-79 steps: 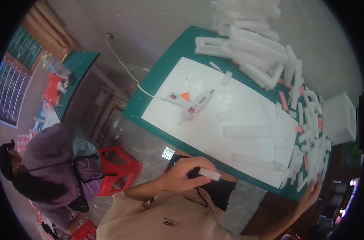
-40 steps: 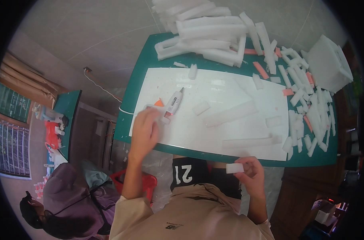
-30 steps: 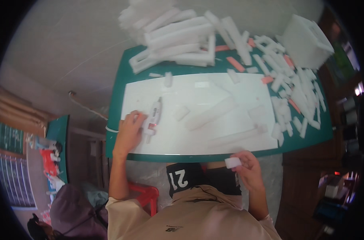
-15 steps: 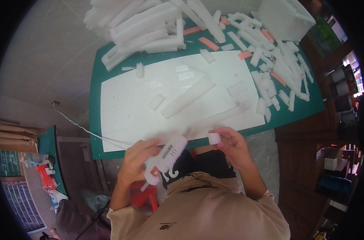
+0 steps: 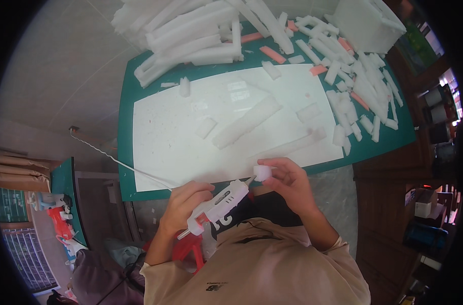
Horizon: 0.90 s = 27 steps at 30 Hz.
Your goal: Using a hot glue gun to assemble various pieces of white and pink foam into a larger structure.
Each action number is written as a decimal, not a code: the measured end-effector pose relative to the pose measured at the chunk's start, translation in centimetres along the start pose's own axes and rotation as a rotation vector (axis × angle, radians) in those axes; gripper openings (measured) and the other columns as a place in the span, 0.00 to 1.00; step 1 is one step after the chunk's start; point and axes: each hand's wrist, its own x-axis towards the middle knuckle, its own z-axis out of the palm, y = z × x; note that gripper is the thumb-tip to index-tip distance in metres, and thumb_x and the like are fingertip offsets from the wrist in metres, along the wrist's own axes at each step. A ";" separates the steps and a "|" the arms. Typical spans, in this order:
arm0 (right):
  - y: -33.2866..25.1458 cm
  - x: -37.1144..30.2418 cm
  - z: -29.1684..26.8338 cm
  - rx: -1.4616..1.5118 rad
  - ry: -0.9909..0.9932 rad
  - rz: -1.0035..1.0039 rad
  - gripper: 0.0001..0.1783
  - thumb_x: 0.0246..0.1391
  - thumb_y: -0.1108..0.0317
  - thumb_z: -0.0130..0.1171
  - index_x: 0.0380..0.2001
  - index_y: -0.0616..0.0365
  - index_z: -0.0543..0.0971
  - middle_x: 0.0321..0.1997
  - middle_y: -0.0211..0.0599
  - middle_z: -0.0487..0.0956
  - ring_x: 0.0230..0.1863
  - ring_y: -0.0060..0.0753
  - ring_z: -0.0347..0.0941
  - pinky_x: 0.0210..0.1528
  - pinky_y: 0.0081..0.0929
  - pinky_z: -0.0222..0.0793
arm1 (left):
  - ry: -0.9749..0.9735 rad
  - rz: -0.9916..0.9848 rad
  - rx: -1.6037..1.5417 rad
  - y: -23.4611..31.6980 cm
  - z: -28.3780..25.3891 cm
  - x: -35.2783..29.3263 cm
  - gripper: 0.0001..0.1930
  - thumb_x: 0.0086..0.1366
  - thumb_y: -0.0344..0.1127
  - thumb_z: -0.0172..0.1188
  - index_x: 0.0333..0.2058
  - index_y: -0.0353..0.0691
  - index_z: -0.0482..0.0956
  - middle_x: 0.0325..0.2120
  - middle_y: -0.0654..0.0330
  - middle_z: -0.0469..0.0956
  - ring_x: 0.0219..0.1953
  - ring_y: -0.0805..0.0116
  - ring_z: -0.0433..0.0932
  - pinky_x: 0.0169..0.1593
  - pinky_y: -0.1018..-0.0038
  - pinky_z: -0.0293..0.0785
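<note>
A white hot glue gun (image 5: 222, 202) with a glue stick poking from its rear is gripped in my left hand (image 5: 184, 207). Its nozzle points up and to the right, meeting or nearly meeting a small white foam piece (image 5: 262, 173). My right hand (image 5: 288, 184) pinches that piece between thumb and fingers. Both hands are over the near edge of the table. Beyond them, on a white board (image 5: 165, 127), lie a long foam strip (image 5: 247, 122), a thinner strip (image 5: 292, 145) and short foam blocks (image 5: 206, 128).
The green table (image 5: 125, 117) carries a tall stack of foam bars (image 5: 191, 38) at the back left. Loose foam scraps (image 5: 369, 81) with several pink pieces cover its right side, near a white foam box (image 5: 366, 25). A white cord (image 5: 109, 161) runs from the wall. A red stool (image 5: 188, 249) stands below.
The glue gun has turned and moved right, and the small foam piece has come left, so the nozzle is now at the piece. The view has shifted slightly.
</note>
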 end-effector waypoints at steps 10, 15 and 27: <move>0.3 0.2 0.4 -0.027 -0.015 -0.004 0.21 0.58 0.85 0.56 0.55 0.65 0.72 0.61 0.46 0.74 0.60 0.34 0.72 0.61 0.32 0.69 | -0.037 -0.030 -0.030 -0.5 -0.3 -0.6 0.18 0.55 0.45 0.65 0.32 0.34 0.76 0.34 0.51 0.77 0.31 0.53 0.79 0.31 0.66 0.75; 0.4 0.3 0.2 -0.028 -0.012 0.005 0.21 0.57 0.85 0.56 0.55 0.65 0.72 0.61 0.46 0.74 0.60 0.34 0.72 0.61 0.32 0.69 | -0.019 -0.058 -0.026 -0.8 0.0 -0.7 0.18 0.57 0.47 0.64 0.32 0.34 0.75 0.32 0.53 0.76 0.29 0.54 0.78 0.30 0.66 0.74; 0.8 0.4 -0.2 -0.029 -0.043 -0.006 0.22 0.58 0.85 0.56 0.56 0.65 0.72 0.57 0.44 0.76 0.55 0.31 0.73 0.55 0.29 0.71 | -0.020 -0.053 -0.033 -1.2 0.1 -0.9 0.18 0.57 0.45 0.64 0.33 0.34 0.75 0.30 0.53 0.75 0.28 0.54 0.77 0.28 0.66 0.72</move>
